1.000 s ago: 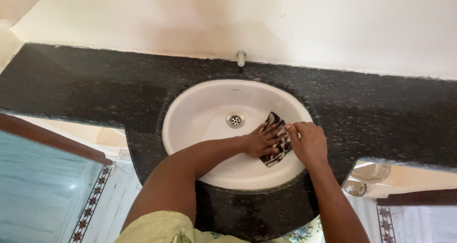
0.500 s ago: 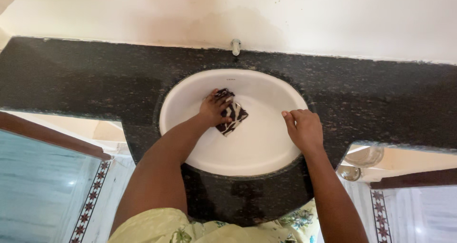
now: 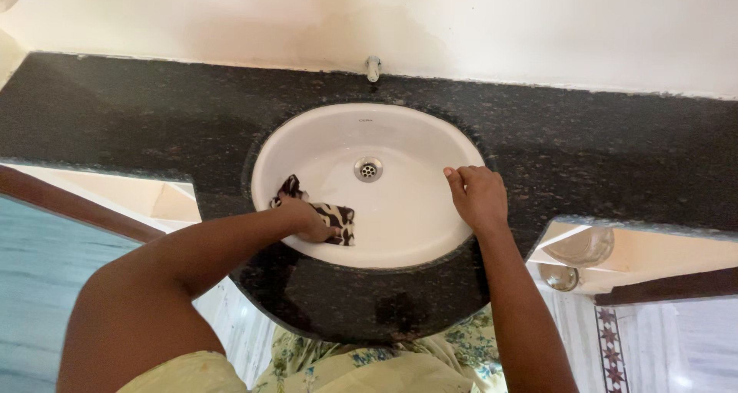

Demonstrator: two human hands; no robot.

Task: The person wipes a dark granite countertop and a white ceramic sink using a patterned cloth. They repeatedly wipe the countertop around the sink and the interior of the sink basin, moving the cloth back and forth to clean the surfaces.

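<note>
The left hand point(image 3: 307, 218) presses flat, fingers closed down, on a crumpled dark brown and white patterned cloth point(image 3: 330, 218), holding it against the inner wall of the white oval ceramic basin point(image 3: 407, 231), at the near left side of the bowl. Part of the cloth pokes out just beyond the hand, towards the rim. The right hand point(image 3: 478, 197) rests with curled fingers on the basin's right rim, gripping nothing else, well apart from the cloth. Between the two hands and a little farther from the person lies the round metal drain point(image 3: 368, 168). The basin is set in a speckled black stone table point(image 3: 138, 124). Beyond both hands, a small metal tap point(image 3: 373, 68) stands at the cream wall point(image 3: 461, 24).
</note>
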